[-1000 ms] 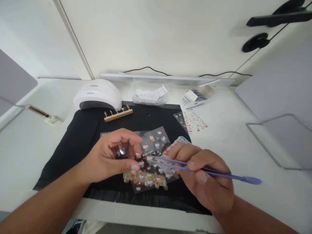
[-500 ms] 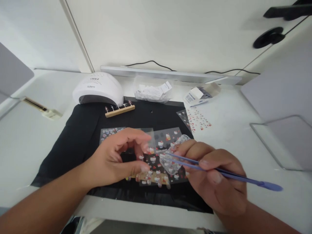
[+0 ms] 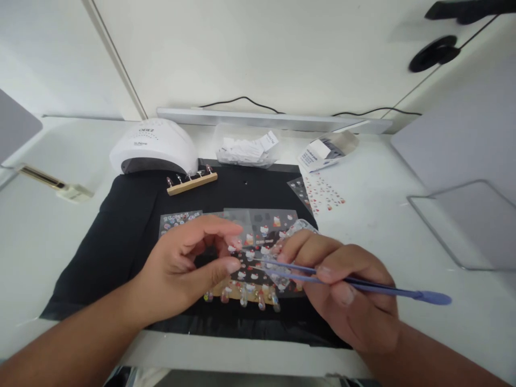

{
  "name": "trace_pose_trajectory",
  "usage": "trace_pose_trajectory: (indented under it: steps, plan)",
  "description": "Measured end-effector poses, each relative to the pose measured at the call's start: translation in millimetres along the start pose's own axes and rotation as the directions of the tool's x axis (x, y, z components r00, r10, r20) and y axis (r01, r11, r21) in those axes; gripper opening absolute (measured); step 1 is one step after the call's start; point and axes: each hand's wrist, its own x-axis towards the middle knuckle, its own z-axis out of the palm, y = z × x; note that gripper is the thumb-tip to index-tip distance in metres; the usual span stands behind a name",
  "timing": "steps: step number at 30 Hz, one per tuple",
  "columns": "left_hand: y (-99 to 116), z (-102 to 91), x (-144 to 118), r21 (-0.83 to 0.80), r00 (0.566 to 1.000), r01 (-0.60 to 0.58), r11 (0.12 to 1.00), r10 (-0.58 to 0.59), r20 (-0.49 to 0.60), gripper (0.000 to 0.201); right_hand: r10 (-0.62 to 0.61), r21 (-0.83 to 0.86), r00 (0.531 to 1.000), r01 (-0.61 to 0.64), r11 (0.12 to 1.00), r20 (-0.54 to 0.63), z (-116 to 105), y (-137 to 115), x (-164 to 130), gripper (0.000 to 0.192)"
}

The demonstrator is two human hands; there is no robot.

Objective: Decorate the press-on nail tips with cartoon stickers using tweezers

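My right hand [image 3: 346, 293] grips purple tweezers [image 3: 363, 286] whose tips point left, onto a clear sticker sheet [image 3: 268, 228] with small white and red decals. My left hand [image 3: 187, 266] hovers over the sheet's left part, thumb and fingers pinched close around something too small to make out, right by the tweezer tips. Below the hands lies a wooden strip [image 3: 242, 293] with several decorated nail tips. All of this rests on a black mat [image 3: 121, 231].
A white nail lamp [image 3: 155, 145] stands at the back left, with a wooden stick of nail tips [image 3: 191, 183] before it. A clear bag of papers [image 3: 245, 150], a small box [image 3: 326, 150] and another sticker sheet [image 3: 322, 196] lie behind. A wire frame [image 3: 463, 226] stands at right.
The view shifted slightly. My left fingers closed nearer the tweezer tips over the sticker sheet; my right hand kept the tweezers pointed at the same spot.
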Motion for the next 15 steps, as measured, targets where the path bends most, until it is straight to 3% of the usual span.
trace_pose_trajectory:
  steps: [7,15]
  plan:
    - [-1.4,4.3,-2.5,0.021,1.000,0.014,1.000,-0.014,-0.026,0.042,-0.020,-0.044,0.999,0.018,0.999,-0.032,0.8,-0.5,-1.4,0.020]
    - [-0.2,7.1,-6.0,0.185,0.995,0.062,0.981,-0.046,-0.087,0.033,-0.060,-0.070,0.998,0.059,0.996,-0.001,-1.2,1.1,-7.0,0.020]
